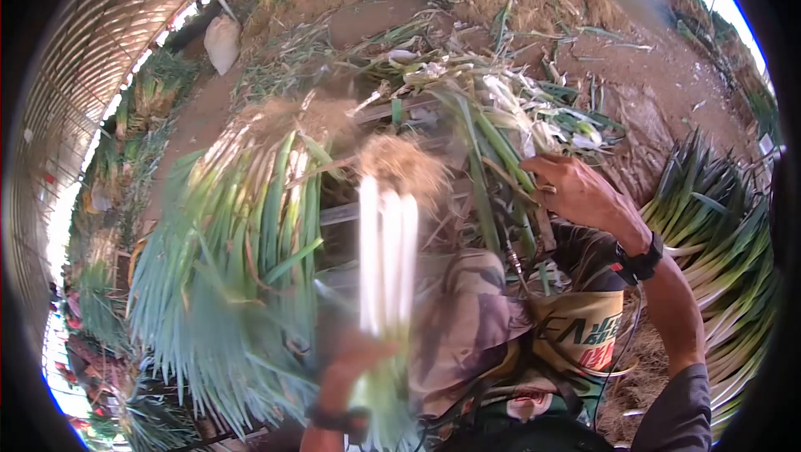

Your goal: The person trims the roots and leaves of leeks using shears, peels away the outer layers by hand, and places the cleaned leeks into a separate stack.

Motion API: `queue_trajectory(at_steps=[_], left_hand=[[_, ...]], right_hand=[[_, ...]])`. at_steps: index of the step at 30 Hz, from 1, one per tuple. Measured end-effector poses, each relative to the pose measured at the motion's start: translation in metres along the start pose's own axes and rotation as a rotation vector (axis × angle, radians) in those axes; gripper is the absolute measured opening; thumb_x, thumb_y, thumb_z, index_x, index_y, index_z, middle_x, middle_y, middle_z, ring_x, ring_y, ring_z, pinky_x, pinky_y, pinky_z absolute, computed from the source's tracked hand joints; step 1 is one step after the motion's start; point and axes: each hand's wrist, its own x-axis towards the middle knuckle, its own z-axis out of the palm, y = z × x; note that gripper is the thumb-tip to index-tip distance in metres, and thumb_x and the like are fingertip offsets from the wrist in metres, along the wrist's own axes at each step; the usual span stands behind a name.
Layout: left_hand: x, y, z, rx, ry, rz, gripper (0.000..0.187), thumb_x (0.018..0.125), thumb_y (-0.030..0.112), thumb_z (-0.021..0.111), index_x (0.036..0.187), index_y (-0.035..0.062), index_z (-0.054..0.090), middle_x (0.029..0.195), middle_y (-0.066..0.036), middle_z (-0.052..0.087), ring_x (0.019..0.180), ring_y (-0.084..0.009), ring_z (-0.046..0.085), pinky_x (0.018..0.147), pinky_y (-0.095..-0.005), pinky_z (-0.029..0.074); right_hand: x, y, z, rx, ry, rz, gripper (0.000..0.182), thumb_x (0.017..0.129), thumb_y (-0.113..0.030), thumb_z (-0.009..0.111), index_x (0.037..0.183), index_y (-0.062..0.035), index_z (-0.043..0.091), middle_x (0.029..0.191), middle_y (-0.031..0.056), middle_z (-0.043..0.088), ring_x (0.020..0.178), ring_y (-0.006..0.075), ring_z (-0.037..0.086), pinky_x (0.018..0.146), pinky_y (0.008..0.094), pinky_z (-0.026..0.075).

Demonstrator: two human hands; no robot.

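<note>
White stalks with a shaggy brown root mop on top: that's the scallion bundle point(388, 260) I'd worry about. It stands roots-up just left of the camouflage trouser leg point(467, 310), so I'll use that leg as the landmark. Left hand point(355, 360) is blurry but looks wrapped round the green lower part, gripping it. Right hand point(580, 189) is out beyond the leg and off to its right, fingers curled in by some long green leaves point(498, 142). Can't tell if it's pinching one or only touching.

So what could go wrong? The hold is all down low, which leaves the root end unsupported and probably top-heavy. Loosen up a bit and imo a stalk slips out or the whole lot tips. Squeeze too hard and those greens likely bruise or crease.

Further left of the leg sits a big scallion heap point(250, 285). Dip the bundle that way and roots or leaves could tangle and drag others along. Just right of the knee there's a slim metal fitting point(515, 258) that could snag trailing leaves. Drop a good stalk in the leaf litter point(517, 110) beyond the leg and good luck spotting it.
</note>
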Motion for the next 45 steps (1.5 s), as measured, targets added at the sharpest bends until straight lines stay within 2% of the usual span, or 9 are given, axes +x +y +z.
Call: queue_trajectory(at_steps=[5,7,9,11,14,21,31,37,45], left_hand=[[-0.013,0.100,-0.028,-0.134,0.142,0.158,0.051,0.067,0.001,0.083,0.117,0.0003,0.069,0.099,-0.005,0.073,0.087,-0.0151,0.069,0.083,-0.0310,0.056],[-0.012,0.112,-0.029,-0.070,0.185,0.216,0.051,0.067,0.001,0.082,0.116,0.0000,0.069,0.099,-0.005,0.073,0.086,-0.0152,0.069,0.083,-0.0312,0.056],[-0.010,0.121,-0.025,-0.015,0.203,0.226,0.050,0.066,0.000,0.081,0.115,-0.0001,0.070,0.099,-0.005,0.073,0.087,-0.0150,0.068,0.083,-0.0312,0.055],[-0.002,0.137,-0.016,-0.003,0.214,0.254,0.050,0.066,-0.001,0.080,0.115,-0.0001,0.069,0.101,-0.005,0.072,0.089,-0.0149,0.068,0.083,-0.0313,0.055],[0.001,0.144,0.009,-0.033,0.244,0.304,0.056,0.066,-0.002,0.081,0.121,0.0002,0.066,0.106,-0.005,0.071,0.093,-0.0150,0.067,0.081,-0.0313,0.056],[0.008,0.129,0.016,-0.083,0.004,0.267,0.064,0.066,0.002,0.088,0.125,-0.0017,0.064,0.109,-0.006,0.072,0.094,-0.0155,0.068,0.082,-0.0316,0.057],[0.005,0.170,-0.006,-0.302,0.221,0.512,0.067,0.069,0.006,0.085,0.129,-0.0048,0.056,0.105,-0.011,0.071,0.088,-0.0230,0.071,0.081,-0.0349,0.060],[-0.030,0.326,-0.072,-0.265,0.813,0.811,0.048,0.080,0.002,0.078,0.119,-0.0159,0.056,0.100,-0.019,0.068,0.087,-0.0292,0.070,0.083,-0.0404,0.060],[-0.079,0.495,-0.111,-0.016,0.797,1.221,0.044,0.082,0.012,0.081,0.112,-0.0155,0.064,0.094,-0.018,0.069,0.076,-0.0243,0.069,0.066,-0.0348,0.057]], right_hand=[[-0.008,-0.027,0.055,0.183,0.046,-0.401,0.053,0.088,-0.020,0.074,0.132,0.0019,0.056,0.124,0.0204,0.065,0.098,0.0314,0.072,0.084,0.0404,0.061],[0.000,-0.089,0.052,0.312,-0.171,-0.328,0.059,0.094,-0.028,0.071,0.139,0.0029,0.049,0.129,0.0230,0.063,0.098,0.0328,0.072,0.086,0.0399,0.062],[0.014,-0.129,0.077,0.630,-0.157,-0.301,0.061,0.096,-0.033,0.068,0.136,0.0053,0.043,0.102,0.0254,0.070,0.091,0.0413,0.071,0.078,0.0468,0.059],[0.030,-0.151,0.121,0.790,0.045,-0.431,0.063,0.097,-0.037,0.067,0.134,0.0065,0.041,0.096,0.0272,0.069,0.089,0.0430,0.070,0.077,0.0478,0.057],[0.031,-0.172,0.121,0.978,0.002,-0.142,0.070,0.096,-0.043,0.067,0.136,0.0070,0.038,0.098,0.0305,0.066,0.092,0.0456,0.068,0.079,0.0493,0.054],[0.031,-0.171,0.097,1.018,0.119,-0.247,0.084,0.094,-0.048,0.069,0.144,0.0082,0.031,0.109,0.0324,0.062,0.102,0.0462,0.064,0.088,0.0493,0.051],[0.050,-0.164,0.100,0.931,0.172,-0.367,0.090,0.095,-0.046,0.068,0.150,0.0116,0.025,0.127,0.0324,0.054,0.116,0.0450,0.059,0.099,0.0466,0.048],[0.013,-0.096,0.073,0.589,0.049,-0.030,0.066,0.089,-0.023,0.070,0.146,-0.0017,0.042,0.129,0.0256,0.061,0.115,0.0406,0.063,0.097,0.0443,0.053],[-0.047,-0.041,0.029,0.470,0.106,0.066,0.058,0.085,-0.022,0.075,0.134,0.0010,0.053,0.113,0.0221,0.064,0.103,0.0387,0.065,0.087,0.0447,0.054]])
